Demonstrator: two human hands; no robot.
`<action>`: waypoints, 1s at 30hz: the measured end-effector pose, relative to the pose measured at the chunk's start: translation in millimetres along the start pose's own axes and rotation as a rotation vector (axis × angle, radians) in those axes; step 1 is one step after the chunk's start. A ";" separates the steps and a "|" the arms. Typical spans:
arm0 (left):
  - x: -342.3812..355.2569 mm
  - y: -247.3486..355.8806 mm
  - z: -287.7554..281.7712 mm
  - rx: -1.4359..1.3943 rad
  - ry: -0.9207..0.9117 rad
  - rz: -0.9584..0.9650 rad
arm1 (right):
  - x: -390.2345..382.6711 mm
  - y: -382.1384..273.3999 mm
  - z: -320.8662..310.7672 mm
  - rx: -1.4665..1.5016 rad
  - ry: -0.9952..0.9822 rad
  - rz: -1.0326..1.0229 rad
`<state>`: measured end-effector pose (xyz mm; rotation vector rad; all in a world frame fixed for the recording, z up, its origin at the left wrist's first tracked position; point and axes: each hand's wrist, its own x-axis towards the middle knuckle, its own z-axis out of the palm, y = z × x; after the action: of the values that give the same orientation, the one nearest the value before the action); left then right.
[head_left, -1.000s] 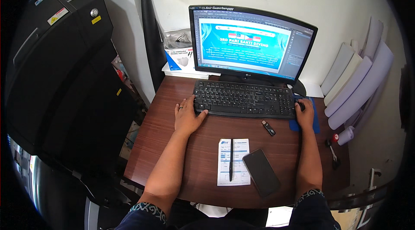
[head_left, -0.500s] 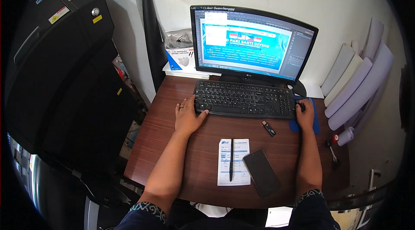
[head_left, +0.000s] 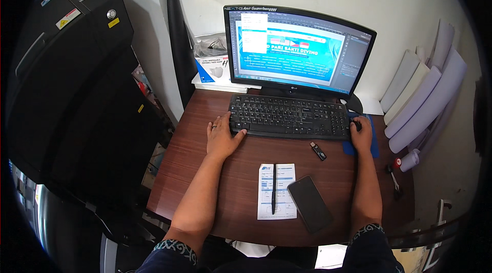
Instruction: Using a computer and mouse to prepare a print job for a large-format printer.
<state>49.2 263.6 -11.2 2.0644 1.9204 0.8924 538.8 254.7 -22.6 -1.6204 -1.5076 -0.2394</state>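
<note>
My left hand [head_left: 222, 138] rests at the left end of a black keyboard [head_left: 294, 117], fingers apart, with the thumb and fingertips at its edge. A ring shows on one finger. On the blue mouse pad [head_left: 374, 146], my right hand [head_left: 363, 138] is closed over a dark computer mouse [head_left: 355, 125], mostly covered by the fingers. Behind the keyboard stands a lit monitor [head_left: 292, 60], showing a blue banner design with a drop-down menu unfolded at its upper left. A black USB stick [head_left: 318, 151] lies between the keyboard and me.
A printed slip [head_left: 288, 198] with a black pen [head_left: 274, 191] across it lies beside a dark smartphone [head_left: 310, 204]. Scissors [head_left: 394, 183] and paper rolls [head_left: 428, 104] are at the right. A large black machine [head_left: 77, 93] fills the left, near a dark upright roll [head_left: 180, 47].
</note>
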 end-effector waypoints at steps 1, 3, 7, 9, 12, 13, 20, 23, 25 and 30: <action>0.1 -0.2 0.1 0.000 -0.001 0.001 | 0.2 -0.6 -0.3 0.021 0.001 0.012; 0.3 -0.7 0.2 0.002 0.001 0.003 | 0.1 -2.0 -1.1 0.042 0.002 0.023; -0.1 1.4 -1.9 -0.001 -0.003 -0.001 | 0.0 -5.2 -2.9 0.000 -0.002 0.047; 0.3 3.8 -2.5 -0.010 -0.013 -0.003 | 0.1 -3.5 -3.3 -0.023 -0.002 0.045; -0.2 2.0 -2.8 0.000 -0.003 -0.003 | -0.2 -4.6 -2.1 -0.008 0.014 0.020; -0.2 2.4 -3.1 0.000 -0.005 -0.004 | -0.1 -6.5 -2.8 0.003 0.012 0.028; 0.5 2.6 -2.2 0.010 -0.026 0.001 | 0.3 1.2 -0.8 0.017 0.016 0.021; 0.3 2.1 -2.7 0.011 -0.028 -0.002 | -0.6 -1.5 -0.8 0.010 0.025 0.017; 0.1 1.9 -3.2 0.010 -0.031 -0.004 | -0.1 -5.6 -1.1 0.020 0.022 0.046; 0.3 1.8 -3.4 0.022 -0.023 0.000 | -0.7 -7.2 -2.1 -0.019 0.014 0.065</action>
<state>48.9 262.8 -7.4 2.0781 1.9273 0.8479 533.2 251.9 -18.5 -1.6764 -1.4431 -0.2294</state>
